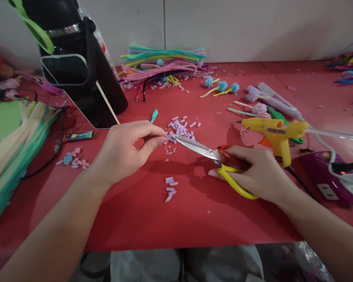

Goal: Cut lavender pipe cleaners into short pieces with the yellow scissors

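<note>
My right hand [259, 172] grips scissors [197, 148] with one red and one yellow handle. Their blades look almost closed and point left. At the blade tips, my left hand [126, 149] pinches a small lilac piece [167, 135], mostly hidden by thumb and forefinger. Just behind lies a heap of short lilac cut pieces [181, 127], with tiny crumbs in front. Nearer to me is a smaller group of lilac pieces [170, 188]. A teal twisted piece [154, 115] rests beyond my left fingers.
On the red table [141, 223] stand a black bottle [106, 70] with a phone-like device [79, 90] against it, and a yellow glue gun [273, 131]. A purple power strip [320, 176] is at right. Fuzzy stems [164, 58] lie at the back, others [17, 152] at left.
</note>
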